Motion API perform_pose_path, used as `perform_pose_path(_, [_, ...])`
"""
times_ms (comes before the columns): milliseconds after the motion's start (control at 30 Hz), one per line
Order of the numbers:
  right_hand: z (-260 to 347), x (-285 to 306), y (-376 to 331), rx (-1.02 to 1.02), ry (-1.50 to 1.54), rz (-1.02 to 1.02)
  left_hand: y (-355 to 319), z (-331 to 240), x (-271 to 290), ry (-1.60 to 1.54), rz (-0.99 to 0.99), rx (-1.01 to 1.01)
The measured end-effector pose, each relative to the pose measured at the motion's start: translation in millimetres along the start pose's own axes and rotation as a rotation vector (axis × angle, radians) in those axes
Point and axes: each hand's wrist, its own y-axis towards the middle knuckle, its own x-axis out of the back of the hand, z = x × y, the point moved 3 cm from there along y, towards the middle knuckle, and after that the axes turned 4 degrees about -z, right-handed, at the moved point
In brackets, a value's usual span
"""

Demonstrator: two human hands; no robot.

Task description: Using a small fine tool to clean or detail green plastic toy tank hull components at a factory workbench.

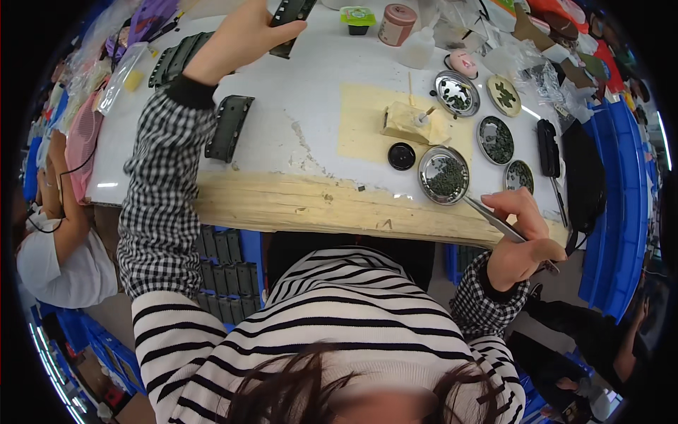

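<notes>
At the far left of the table, my left hand is closed on a dark, slotted plastic part, its thumb lying across it. A similar plastic part lies near the table's front edge, beside my left sleeve, and a row of more dark parts sits behind my wrist. At the front right, my right hand grips metal tweezers. Their tips point at the rim of a round metal dish holding many tiny dark green pieces.
More small dishes of green pieces stand at the right. Behind the near dish are a yellowish block and a black round cap. A pink container stands at the back. Blue crates and people flank the table.
</notes>
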Motion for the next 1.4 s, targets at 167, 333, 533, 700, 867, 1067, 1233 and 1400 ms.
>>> perform_pose_path(167, [-17.6, -6.6, 1.7, -0.074, 0.313, 0.043, -102.5, -62.8, 22.0, -0.62, -0.006, 0.206])
perform_pose_path(333, [-26.4, -29.8, 10.8, -0.055, 0.229, 0.095, -170.9, -68.6, -27.0, -1.312, -0.027, 0.27])
perform_pose_path(533, [-39.7, -43.0, 10.0, 0.026, 0.148, 0.054, -173.5, -73.0, -73.3, -1.401, 0.062, 0.5])
perform_pose_path(700, [-33.8, -46.3, 15.0, 0.088, 0.077, 0.078, -166.4, -75.5, -79.9, -1.429, -0.006, 0.63])
perform_pose_path(867, [-33.5, -46.2, 16.2, 0.1, 0.07, 0.078, -167.2, -86.6, -83.2, -1.363, -0.008, 0.623])
perform_pose_path(1067, [-25.0, -43.8, 16.0, 0.048, 0.287, 0.066, -174.0, -96.1, -88.1, -1.322, 0.044, 0.551])
perform_pose_path(1233, [26.4, -50.5, 18.1, 0.269, 0.552, 0.174, -176.3, -100.8, -103.3, -1.579, 0.368, 0.606])
perform_pose_path(1400, [32.6, -63.1, 19.3, 0.256, 0.542, 0.264, -177.8, -105.1, -107.1, -1.771, 0.438, 0.628])
